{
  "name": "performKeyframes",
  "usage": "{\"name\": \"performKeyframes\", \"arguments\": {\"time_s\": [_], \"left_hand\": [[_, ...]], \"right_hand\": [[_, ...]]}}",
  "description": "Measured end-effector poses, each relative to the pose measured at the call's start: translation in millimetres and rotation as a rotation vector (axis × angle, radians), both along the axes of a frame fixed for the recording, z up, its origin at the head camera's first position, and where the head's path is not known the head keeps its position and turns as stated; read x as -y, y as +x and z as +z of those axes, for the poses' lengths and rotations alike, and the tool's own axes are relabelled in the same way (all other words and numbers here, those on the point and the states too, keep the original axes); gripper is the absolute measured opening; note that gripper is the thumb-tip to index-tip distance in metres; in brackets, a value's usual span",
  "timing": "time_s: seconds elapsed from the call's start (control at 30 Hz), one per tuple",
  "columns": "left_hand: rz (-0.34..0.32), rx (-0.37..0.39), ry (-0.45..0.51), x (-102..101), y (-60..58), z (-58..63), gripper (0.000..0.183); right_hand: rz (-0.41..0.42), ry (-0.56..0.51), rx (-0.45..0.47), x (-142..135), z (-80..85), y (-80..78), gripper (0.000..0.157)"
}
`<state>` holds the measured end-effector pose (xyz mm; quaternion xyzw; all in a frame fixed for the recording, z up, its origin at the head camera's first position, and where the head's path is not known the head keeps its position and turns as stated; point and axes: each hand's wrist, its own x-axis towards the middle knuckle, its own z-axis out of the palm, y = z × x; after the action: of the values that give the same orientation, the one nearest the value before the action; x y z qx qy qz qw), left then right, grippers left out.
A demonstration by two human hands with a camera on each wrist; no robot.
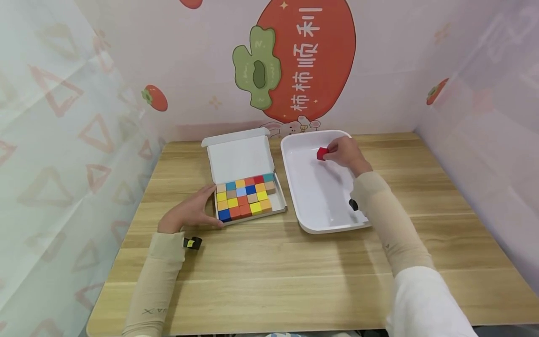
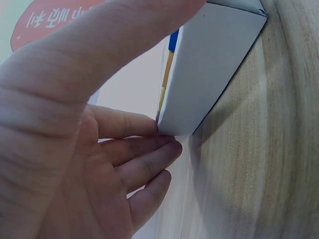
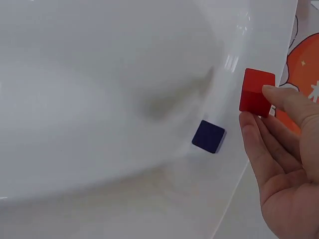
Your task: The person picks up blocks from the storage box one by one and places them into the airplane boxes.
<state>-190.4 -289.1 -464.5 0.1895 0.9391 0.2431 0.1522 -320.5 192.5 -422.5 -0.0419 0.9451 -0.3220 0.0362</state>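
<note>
Between thumb and fingertips, my right hand [image 1: 346, 152] pinches a red cube [image 3: 256, 92] above the far part of the white tray [image 1: 309, 229]. A dark blue cube [image 3: 209, 136] lies in the tray in the right wrist view; the hand hides it in the head view. My left hand [image 1: 191, 208] spans the left side of a white cardboard box [image 1: 278, 200], thumb at the near corner, fingertips touching the far end, fingers fairly straight. Rows of coloured cubes [image 1: 242, 200] fill most of the box, with a gap at its right near corner.
The box's open lid [image 1: 241, 159] leans back toward the wall [image 1: 198, 93], which carries a persimmon print. Box and tray stand side by side on the wooden table [image 1: 269, 281], with side curtains [image 1: 54, 140] at left and right.
</note>
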Motion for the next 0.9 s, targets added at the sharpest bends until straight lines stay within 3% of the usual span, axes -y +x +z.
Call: {"name": "performKeyframes", "arguments": {"time_s": [0.6, 0.9], "left_hand": [[-0.002, 0.01, 0.006, 0.7, -1.8, 1.6, 0.128], [0.004, 0.023, -0.003, 0.3, -2.3, 0.6, 0.131]], "right_hand": [[0.283, -0.086, -0.013, 53.1, 30.2, 30.1, 0.038], [0.433, -0.081, 0.04, 81.6, 30.3, 39.0, 0.032]]}}
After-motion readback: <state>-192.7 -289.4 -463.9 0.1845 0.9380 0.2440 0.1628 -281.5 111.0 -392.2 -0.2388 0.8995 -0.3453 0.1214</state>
